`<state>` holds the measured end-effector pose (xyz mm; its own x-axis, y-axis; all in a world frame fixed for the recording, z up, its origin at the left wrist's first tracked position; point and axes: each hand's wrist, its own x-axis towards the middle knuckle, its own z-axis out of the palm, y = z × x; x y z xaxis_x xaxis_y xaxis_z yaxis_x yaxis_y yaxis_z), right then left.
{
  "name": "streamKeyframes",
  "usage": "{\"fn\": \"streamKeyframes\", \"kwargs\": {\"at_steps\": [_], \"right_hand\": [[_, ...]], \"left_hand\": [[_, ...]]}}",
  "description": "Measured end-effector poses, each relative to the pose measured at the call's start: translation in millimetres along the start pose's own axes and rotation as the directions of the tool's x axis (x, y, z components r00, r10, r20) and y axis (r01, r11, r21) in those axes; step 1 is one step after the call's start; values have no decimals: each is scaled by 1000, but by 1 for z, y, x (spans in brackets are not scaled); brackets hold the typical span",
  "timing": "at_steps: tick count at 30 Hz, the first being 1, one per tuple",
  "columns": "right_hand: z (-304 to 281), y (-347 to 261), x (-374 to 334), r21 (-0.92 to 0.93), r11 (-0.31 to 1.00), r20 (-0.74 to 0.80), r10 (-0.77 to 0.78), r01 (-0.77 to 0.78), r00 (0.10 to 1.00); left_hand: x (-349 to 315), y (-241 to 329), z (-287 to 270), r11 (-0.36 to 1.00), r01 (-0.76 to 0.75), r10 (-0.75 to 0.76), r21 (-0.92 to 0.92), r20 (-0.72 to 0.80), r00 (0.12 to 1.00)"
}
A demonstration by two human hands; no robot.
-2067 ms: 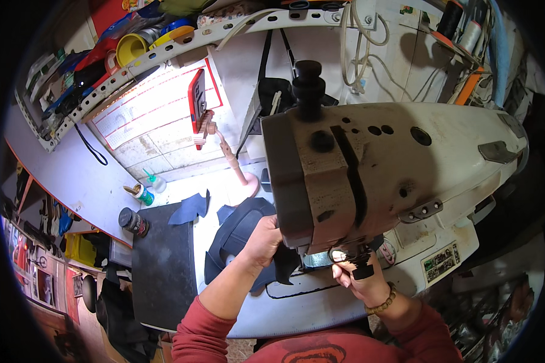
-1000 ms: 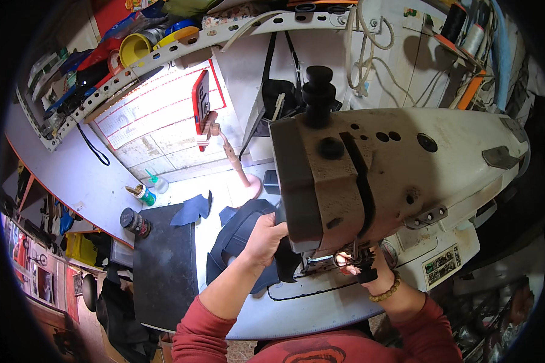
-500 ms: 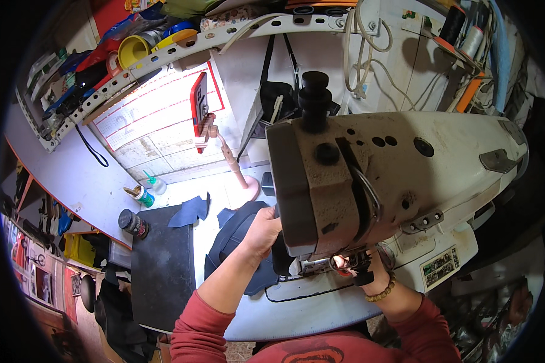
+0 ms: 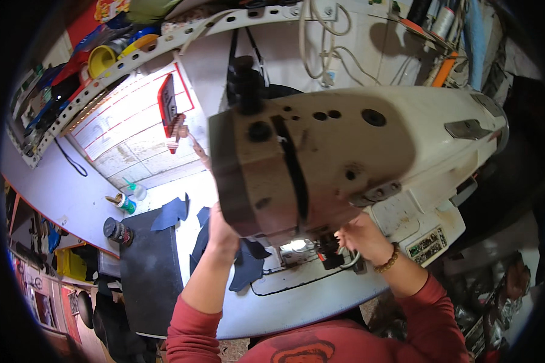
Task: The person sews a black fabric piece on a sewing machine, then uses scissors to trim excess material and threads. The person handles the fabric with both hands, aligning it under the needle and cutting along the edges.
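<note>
A sewing machine [image 4: 339, 157] with a pale, worn body fills the middle and right. My left hand [image 4: 224, 235] is at the left side of its head, above dark fabric pieces [image 4: 246, 270]; the machine hides its fingers, so its hold cannot be seen. Right of the needle area, my right hand [image 4: 364, 239] has its fingers bent and drawn together near the dark presser parts [image 4: 331, 257]. Whatever is between those fingertips is too small to make out. A lit spot shows beneath the machine head. The needle itself is hidden.
A black mat [image 4: 148, 272] lies on the left, with a dark jar [image 4: 117, 231] and blue fabric scraps [image 4: 171, 214] by it. Behind stands a red phone [image 4: 167, 114] on a stand. Thread spools [image 4: 443, 23] are at the upper right.
My view has shifted, so the machine appears farther left and covers more of the fabric and my left hand. The right hand has come out from beneath the machine head to its right side.
</note>
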<state>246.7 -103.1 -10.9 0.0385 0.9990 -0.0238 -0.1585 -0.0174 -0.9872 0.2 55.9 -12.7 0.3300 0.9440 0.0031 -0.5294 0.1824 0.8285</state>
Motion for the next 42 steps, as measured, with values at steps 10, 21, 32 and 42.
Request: {"fn": "streamKeyframes", "kwargs": {"at_steps": [10, 21, 32, 42], "right_hand": [[-97, 82, -62, -946, 288, -238, -299, -150, 924], [-58, 88, -48, -894, 357, -421, -468, -270, 777], [144, 59, -33, -466, 873, 76, -125, 146, 989], [144, 56, -31, -423, 870, 112, -227, 253, 967]], "left_hand": [[-78, 39, -36, 900, -418, 429, 123, -414, 803], [-167, 15, -42, 809, -311, 511, 499, -335, 792], [-190, 6, -47, 849, -257, 439, 461, -345, 830], [-186, 9, -49, 918, -221, 358, 330, -449, 819]]}}
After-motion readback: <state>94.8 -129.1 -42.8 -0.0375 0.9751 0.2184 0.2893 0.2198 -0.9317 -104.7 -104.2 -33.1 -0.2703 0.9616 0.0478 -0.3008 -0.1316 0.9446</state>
